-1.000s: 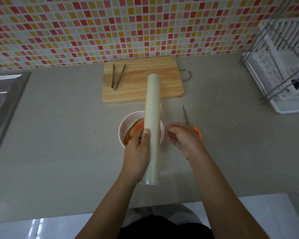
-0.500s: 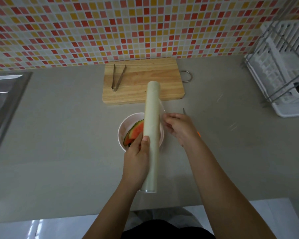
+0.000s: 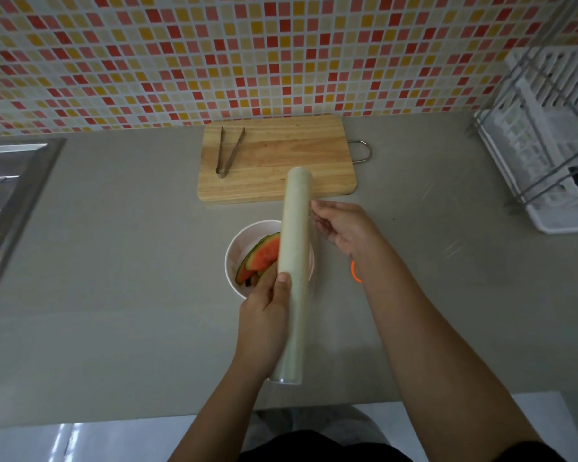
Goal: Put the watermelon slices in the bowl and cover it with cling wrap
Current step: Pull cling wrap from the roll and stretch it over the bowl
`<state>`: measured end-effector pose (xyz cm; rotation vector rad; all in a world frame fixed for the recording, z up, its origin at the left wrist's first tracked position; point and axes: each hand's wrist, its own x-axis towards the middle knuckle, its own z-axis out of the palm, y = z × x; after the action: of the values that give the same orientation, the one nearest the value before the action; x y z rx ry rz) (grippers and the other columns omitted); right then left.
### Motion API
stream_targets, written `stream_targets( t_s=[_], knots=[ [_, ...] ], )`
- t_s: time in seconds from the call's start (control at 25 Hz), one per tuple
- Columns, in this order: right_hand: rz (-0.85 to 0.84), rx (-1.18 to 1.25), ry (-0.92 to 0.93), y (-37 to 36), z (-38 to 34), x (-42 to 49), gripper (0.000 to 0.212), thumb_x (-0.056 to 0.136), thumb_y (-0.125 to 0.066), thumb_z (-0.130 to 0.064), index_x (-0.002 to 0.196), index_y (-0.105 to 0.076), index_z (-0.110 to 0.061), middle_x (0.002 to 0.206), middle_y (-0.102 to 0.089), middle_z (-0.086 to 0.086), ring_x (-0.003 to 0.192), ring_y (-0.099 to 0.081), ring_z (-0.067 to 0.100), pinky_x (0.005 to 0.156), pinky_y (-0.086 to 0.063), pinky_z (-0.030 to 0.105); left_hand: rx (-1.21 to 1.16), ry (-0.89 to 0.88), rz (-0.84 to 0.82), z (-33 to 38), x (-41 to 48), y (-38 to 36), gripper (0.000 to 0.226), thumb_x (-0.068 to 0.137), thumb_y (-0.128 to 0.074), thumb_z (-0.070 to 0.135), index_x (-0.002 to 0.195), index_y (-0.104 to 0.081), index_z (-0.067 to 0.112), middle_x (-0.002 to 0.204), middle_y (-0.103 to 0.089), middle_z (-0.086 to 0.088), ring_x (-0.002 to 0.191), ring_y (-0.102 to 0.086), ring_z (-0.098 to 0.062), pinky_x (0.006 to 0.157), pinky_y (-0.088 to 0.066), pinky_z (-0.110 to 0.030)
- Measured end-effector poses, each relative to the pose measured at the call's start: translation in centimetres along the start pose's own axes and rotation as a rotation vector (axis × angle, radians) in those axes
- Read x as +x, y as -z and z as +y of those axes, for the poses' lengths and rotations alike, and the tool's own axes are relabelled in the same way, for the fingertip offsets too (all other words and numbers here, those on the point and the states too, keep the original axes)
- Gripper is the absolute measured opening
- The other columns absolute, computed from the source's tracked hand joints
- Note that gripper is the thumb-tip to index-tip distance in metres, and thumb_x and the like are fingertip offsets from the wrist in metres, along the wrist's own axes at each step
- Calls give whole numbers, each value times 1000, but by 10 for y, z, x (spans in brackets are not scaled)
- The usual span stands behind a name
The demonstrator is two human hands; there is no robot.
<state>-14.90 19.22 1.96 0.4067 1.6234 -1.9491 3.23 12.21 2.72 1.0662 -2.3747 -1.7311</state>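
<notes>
A white bowl [image 3: 239, 241] sits mid-counter with watermelon slices [image 3: 264, 253] lying in it, red flesh and green rind showing. My left hand [image 3: 264, 323] grips the lower part of a long pale cling wrap roll [image 3: 296, 261], which is held lengthwise over the bowl's right side. My right hand [image 3: 342, 228] is just right of the roll's upper half, fingertips pinching the clear film edge at the roll.
A wooden cutting board [image 3: 277, 160] with metal tongs [image 3: 229, 151] lies behind the bowl. A knife with an orange handle [image 3: 355, 271] is mostly hidden under my right wrist. A white dish rack [image 3: 554, 138] stands at right, a steel sink [image 3: 4, 181] at left.
My right hand has slid away from me along the roll, from beside the bowl to the roll's upper half. The roll's far end has tipped lower, toward the board's near edge.
</notes>
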Motion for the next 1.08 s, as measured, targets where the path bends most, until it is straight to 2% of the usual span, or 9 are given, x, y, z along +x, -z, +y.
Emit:
stream_targets(
  t_s=[0.16, 0.28, 0.44, 0.56, 0.68, 0.8, 0.92, 1.0, 1.08],
  knots=[
    [78, 72, -145, 5, -2, 8, 20, 86, -61, -14, 67, -55, -15, 56, -48, -3, 45, -45, 3, 45, -45, 14, 7, -4, 8, -1, -2, -2, 33, 95, -37, 43, 125, -50, 50, 89, -52, 26, 83, -51, 6, 67, -42, -23],
    [48, 171, -160, 4, -4, 6, 15, 82, -64, -24, 73, -58, -15, 63, -57, -2, 55, -54, 7, 53, -51, 20, 11, -7, 8, 0, -4, -4, 34, 96, -37, 43, 126, -48, 50, 91, -50, 28, 81, -51, 5, 68, -42, -23],
    [38, 62, 1, -2, -13, 11, 17, 81, -70, -17, 68, -59, -14, 51, -57, -5, 50, -52, 3, 46, -48, 13, 16, 1, 20, -1, -5, -5, 36, 96, -36, 43, 130, -49, 42, 86, -49, 29, 81, -51, 5, 64, -42, -20],
    [51, 17, -80, -2, -21, 19, 18, 87, -61, -11, 70, -57, -16, 38, -51, -8, 39, -47, 0, 41, -45, 13, 14, -7, 26, -1, -7, -5, 34, 97, -35, 42, 128, -49, 44, 86, -54, 26, 81, -52, 5, 63, -40, -16],
    [55, 80, -172, -3, -19, 24, 21, 94, -48, -15, 74, -51, -16, 61, -47, 0, 53, -47, 7, 50, -47, 19, 23, -15, 33, 1, -8, -5, 34, 96, -35, 42, 127, -50, 45, 85, -52, 29, 79, -51, 7, 62, -38, -14],
    [22, 131, -120, -6, -15, 24, 14, 91, -55, -20, 80, -52, -13, 68, -53, 2, 53, -51, 7, 44, -49, 16, 29, -41, 44, 2, -9, -5, 35, 97, -35, 40, 129, -49, 43, 92, -56, 20, 80, -51, 7, 64, -39, -13],
    [25, 123, -72, -6, -12, 26, 14, 85, -63, -8, 88, -51, -14, 70, -55, 3, 53, -50, 5, 41, -47, 14, 36, -30, 42, 2, -13, -6, 35, 97, -35, 41, 129, -49, 43, 86, -51, 29, 79, -51, 8, 61, -36, -12],
    [63, 158, -129, -3, -10, 30, 17, 85, -61, -4, 81, -50, -16, 70, -54, 3, 58, -49, 7, 39, -46, 13, -14, -3, 28, 2, -14, -5, 35, 96, -36, 42, 128, -51, 43, 92, -56, 25, 84, -55, 4, 67, -43, -17],
    [89, 188, -227, 1, -4, 32, 15, 87, -59, -5, 76, -53, -13, 69, -54, 3, 60, -49, 8, 37, -45, 13, -132, 52, 2, 2, -12, -2, 34, 96, -38, 43, 124, -56, 39, 106, -65, 8, 93, -62, -13, 80, -53, -37]
  ],
)
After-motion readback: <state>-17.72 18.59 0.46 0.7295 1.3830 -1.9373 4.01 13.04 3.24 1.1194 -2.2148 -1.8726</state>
